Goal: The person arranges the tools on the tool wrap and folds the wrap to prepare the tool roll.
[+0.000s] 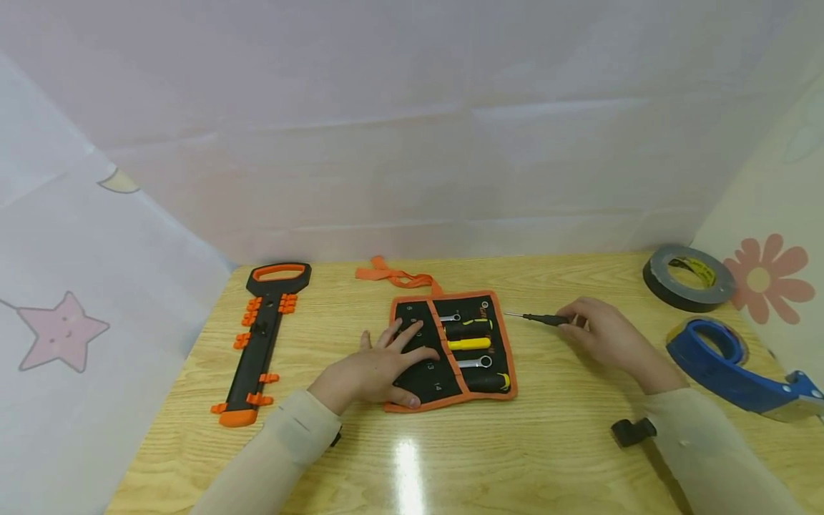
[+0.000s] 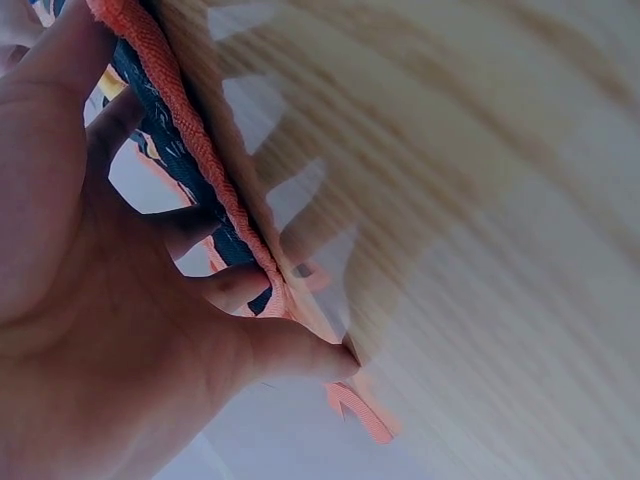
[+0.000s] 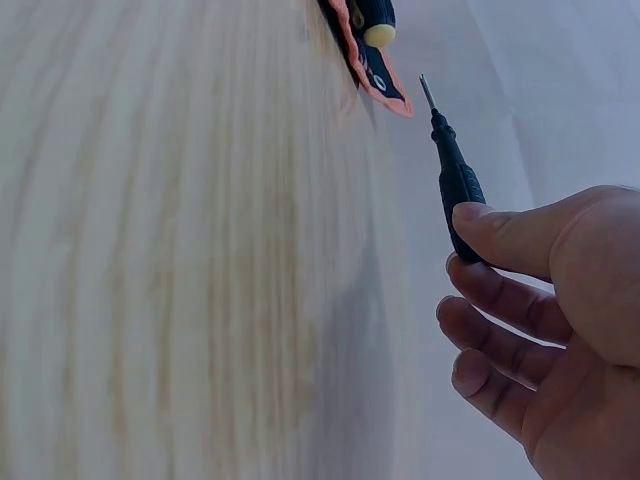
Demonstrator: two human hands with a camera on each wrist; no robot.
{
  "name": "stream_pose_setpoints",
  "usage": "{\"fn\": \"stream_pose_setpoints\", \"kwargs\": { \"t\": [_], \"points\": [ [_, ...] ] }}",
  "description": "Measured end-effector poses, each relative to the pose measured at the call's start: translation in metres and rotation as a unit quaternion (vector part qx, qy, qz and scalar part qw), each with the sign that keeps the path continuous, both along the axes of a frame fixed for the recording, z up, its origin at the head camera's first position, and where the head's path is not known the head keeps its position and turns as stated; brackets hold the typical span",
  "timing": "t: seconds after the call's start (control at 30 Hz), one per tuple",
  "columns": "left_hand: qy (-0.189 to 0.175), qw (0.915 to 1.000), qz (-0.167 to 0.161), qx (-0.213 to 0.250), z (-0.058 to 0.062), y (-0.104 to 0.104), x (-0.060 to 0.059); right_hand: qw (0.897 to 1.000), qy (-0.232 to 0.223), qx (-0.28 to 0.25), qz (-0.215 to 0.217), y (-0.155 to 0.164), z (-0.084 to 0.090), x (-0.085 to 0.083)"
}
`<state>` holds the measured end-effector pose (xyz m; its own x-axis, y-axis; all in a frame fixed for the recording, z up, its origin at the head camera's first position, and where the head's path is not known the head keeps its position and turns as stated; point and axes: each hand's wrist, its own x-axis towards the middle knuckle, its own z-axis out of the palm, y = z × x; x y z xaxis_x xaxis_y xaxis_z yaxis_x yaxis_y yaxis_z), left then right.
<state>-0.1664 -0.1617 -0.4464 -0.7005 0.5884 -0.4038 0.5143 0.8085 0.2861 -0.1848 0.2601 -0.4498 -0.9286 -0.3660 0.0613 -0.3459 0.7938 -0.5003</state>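
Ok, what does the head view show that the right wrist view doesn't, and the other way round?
Only the head view shows the left hand pressing flat on the pouch, the orange-and-black rack, the tape roll and the blue dispenser. Only the right wrist view shows, close up, the thumb and fingers pinching the screwdriver handle. Both show the right hand holding the screwdriver, tip towards the pouch, over the table.
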Motion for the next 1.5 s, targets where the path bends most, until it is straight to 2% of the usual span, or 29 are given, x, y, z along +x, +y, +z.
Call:
{"fn": "stream_pose_setpoints", "kwargs": {
  "t": [0.6,0.93,1.5],
  "points": [
    [-0.003,1.0000,0.002,-0.001,0.000,0.001,0.001,1.000,0.005,-0.002,0.019,-0.039,0.007,-0.019],
    [0.000,1.0000,0.000,0.001,0.001,0.001,0.000,0.999,0.019,-0.004,0.039,-0.059,0.004,-0.033],
    [-0.005,1.0000,-0.001,0.002,0.002,0.001,0.000,0.998,-0.006,0.025,0.055,-0.091,-0.002,-0.053]
  ]
}}
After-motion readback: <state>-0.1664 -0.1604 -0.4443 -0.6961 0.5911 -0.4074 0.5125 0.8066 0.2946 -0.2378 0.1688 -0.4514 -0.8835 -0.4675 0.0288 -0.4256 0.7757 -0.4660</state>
